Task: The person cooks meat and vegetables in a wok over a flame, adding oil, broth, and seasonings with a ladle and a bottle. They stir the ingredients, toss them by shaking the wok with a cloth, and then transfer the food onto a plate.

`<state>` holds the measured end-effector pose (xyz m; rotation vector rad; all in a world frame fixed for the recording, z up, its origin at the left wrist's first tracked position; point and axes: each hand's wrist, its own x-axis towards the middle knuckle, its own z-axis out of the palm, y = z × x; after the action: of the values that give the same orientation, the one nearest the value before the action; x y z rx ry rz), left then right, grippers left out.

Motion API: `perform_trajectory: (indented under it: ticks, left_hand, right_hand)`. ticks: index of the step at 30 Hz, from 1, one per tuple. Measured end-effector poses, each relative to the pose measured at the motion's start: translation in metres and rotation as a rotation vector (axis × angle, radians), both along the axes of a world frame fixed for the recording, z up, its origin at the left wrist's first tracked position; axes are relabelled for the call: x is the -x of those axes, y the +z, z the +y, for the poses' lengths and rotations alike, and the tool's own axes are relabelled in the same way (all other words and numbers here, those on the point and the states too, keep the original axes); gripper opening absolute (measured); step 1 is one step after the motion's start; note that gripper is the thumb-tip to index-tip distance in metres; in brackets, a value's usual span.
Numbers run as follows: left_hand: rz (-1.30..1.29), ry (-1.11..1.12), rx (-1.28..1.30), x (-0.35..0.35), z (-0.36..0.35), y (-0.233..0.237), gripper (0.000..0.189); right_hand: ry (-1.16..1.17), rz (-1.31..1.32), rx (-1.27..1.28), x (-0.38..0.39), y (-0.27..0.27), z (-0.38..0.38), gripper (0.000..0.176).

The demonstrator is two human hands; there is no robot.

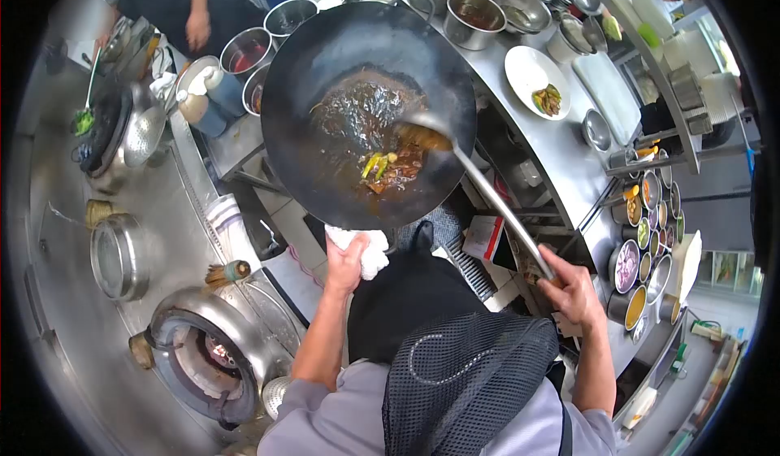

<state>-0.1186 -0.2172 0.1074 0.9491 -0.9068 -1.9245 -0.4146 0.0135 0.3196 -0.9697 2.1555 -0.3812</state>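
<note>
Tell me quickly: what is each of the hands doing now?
Left hand: shut on the cloth at the wok rim.
Right hand: shut on the ladle handle.

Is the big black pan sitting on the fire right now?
No, the left hand holds the wok by a white cloth, off to the side of the lit burner, which has nothing on it.

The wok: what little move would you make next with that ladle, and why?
Probably draw the ladle through the sauce toward the vegetable pieces. The left hand holds the wok away from the burner through a cloth; the right hand has the ladle's bowl at the sauce's edge.
</note>
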Motion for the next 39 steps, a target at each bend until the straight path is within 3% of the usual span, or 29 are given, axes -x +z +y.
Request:
perform_trajectory:
  ticks: [3, 8, 10, 14, 23, 26, 31, 34, 39]
  left_hand:
    - [-0.044, 0.030, 0.088, 0.005, 0.011, -0.001, 0.048]
    - [-0.100, 0.031, 0.112, 0.009, 0.018, -0.009, 0.053]
    - [-0.060, 0.019, 0.089, 0.011, 0.017, -0.020, 0.055]
    - [-0.099, 0.102, 0.140, 0.022, 0.025, -0.019, 0.057]
    - [-0.316, -0.035, 0.111, 0.015, 0.020, -0.018, 0.049]
    - [-0.234, 0.009, 0.043, 0.021, 0.015, -0.009, 0.047]
    - [-0.152, 0.045, -0.087, 0.026, 0.013, -0.012, 0.043]
    - [-0.093, -0.008, -0.200, 0.019, 0.014, -0.006, 0.039]
    - [-0.039, 0.044, -0.153, 0.009, 0.022, 0.002, 0.037]
  right_hand:
    - [-0.028, 0.083, -0.009, -0.004, 0.017, -0.027, 0.065]
    - [-0.079, -0.101, -0.090, -0.010, 0.034, -0.054, 0.066]
    - [-0.205, -0.421, -0.119, -0.011, 0.037, -0.055, 0.065]
    - [-0.325, -0.781, -0.158, -0.010, 0.033, -0.043, 0.060]
    - [-0.466, -1.098, -0.108, 0.011, -0.003, -0.027, 0.057]
    - [-0.527, -1.130, -0.066, 0.008, 0.000, -0.024, 0.058]
    - [-0.711, -1.479, 0.032, 0.009, -0.024, -0.004, 0.060]
    - [-0.692, -1.394, 0.064, 0.010, -0.024, -0.003, 0.060]
    - [-0.639, -1.133, 0.144, 0.021, -0.004, -0.012, 0.061]
